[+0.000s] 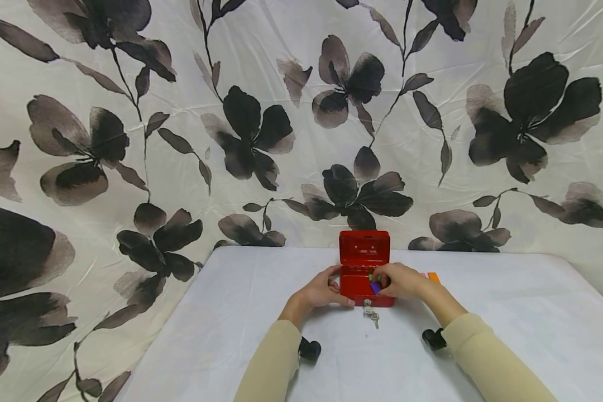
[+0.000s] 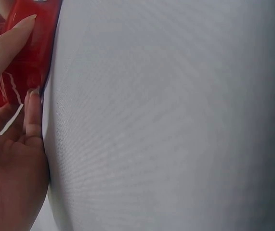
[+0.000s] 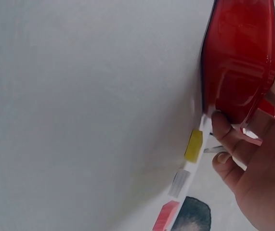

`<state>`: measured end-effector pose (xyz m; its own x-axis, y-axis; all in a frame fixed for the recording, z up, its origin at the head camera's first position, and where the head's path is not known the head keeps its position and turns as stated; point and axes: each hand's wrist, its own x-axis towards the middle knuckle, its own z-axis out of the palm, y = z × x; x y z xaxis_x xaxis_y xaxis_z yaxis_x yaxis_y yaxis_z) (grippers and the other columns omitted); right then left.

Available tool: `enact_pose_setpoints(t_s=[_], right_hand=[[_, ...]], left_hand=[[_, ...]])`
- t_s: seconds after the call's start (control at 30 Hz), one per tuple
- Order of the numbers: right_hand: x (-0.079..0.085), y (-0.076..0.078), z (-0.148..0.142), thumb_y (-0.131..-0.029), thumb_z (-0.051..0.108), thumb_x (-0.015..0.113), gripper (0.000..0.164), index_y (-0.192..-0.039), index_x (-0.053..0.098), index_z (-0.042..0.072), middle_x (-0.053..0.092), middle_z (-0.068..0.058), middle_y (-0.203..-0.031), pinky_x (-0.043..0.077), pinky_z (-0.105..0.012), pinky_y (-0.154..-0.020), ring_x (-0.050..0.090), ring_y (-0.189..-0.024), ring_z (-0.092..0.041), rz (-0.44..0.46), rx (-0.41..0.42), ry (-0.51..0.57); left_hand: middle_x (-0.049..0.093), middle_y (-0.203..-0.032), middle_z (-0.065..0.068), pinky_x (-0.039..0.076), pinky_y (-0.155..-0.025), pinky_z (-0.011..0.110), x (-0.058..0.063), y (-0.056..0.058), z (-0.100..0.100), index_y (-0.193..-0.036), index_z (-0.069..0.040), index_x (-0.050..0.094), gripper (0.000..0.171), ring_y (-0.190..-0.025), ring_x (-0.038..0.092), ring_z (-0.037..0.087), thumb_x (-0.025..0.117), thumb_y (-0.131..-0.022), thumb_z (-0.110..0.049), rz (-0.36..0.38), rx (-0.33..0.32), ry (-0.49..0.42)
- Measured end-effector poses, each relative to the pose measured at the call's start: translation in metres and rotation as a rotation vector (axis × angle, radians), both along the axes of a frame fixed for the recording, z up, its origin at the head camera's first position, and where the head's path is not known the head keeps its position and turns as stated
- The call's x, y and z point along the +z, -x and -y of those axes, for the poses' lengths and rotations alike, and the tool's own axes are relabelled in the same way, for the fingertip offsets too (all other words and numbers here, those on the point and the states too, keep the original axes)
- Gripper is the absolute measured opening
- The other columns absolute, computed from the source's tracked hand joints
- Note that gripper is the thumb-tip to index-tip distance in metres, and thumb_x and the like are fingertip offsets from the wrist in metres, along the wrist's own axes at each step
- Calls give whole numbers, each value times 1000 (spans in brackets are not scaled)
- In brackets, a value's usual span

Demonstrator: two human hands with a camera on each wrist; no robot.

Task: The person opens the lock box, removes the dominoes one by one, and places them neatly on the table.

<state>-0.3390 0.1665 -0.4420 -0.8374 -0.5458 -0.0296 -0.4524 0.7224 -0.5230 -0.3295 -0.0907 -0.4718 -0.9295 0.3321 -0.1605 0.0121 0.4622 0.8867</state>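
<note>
A small red cash box [image 1: 349, 286] stands on the white table with its lid [image 1: 364, 241] raised. Keys [image 1: 371, 316] hang from the lock at its front. My left hand [image 1: 317, 291] holds the box's left front corner, thumb along the front and fingers against the side. My right hand [image 1: 401, 281] reaches over the right wall, with thumb and forefinger inside; other fingers [image 3: 226, 132] are outside, by the wall. A purple block [image 1: 375, 288] and a green piece [image 1: 371, 277] show at the right fingertips. Whether these are pinched or lying in the box cannot be made out.
Right of the box, partly behind my right hand, an orange block [image 1: 434, 277] lies on the table. The right wrist view also shows yellow [image 3: 193, 146], grey [image 3: 179, 183] and pink [image 3: 165, 215] blocks in a row. A floral cloth [image 1: 261, 212] hangs behind the table.
</note>
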Motion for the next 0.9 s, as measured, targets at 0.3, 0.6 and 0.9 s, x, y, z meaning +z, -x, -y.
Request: enact_pose_setpoints(t_s=[0.3,0.6,0.9], right_hand=[[-2,1,-2,-87,19,83,30,-111,69,8,59,3,-83,50,-30,-72,54,-81,-16,-49,-12,17],[-4,0,-6,-85,23,85,33,-109,69,8,61,3,-86,51,-33,-75,55,-83,-17,-74,-69,42],[-2,-2,-10,-87,22,83,35,-113,68,5,65,0,-91,51,-33,-75,56,-85,-18,-57,-99,107]], left_hand=[[60,-109,3,53,-94,39,-1,3,1,-156,-24,41,102,-100,55,22,95,-70,-29,-4,2,5],[61,-111,3,54,-94,39,-2,1,0,-156,-23,41,102,-100,55,22,95,-70,-29,4,8,0],[60,-108,4,54,-93,37,-1,1,0,-156,-24,41,101,-98,55,21,95,-70,-29,1,10,4]])
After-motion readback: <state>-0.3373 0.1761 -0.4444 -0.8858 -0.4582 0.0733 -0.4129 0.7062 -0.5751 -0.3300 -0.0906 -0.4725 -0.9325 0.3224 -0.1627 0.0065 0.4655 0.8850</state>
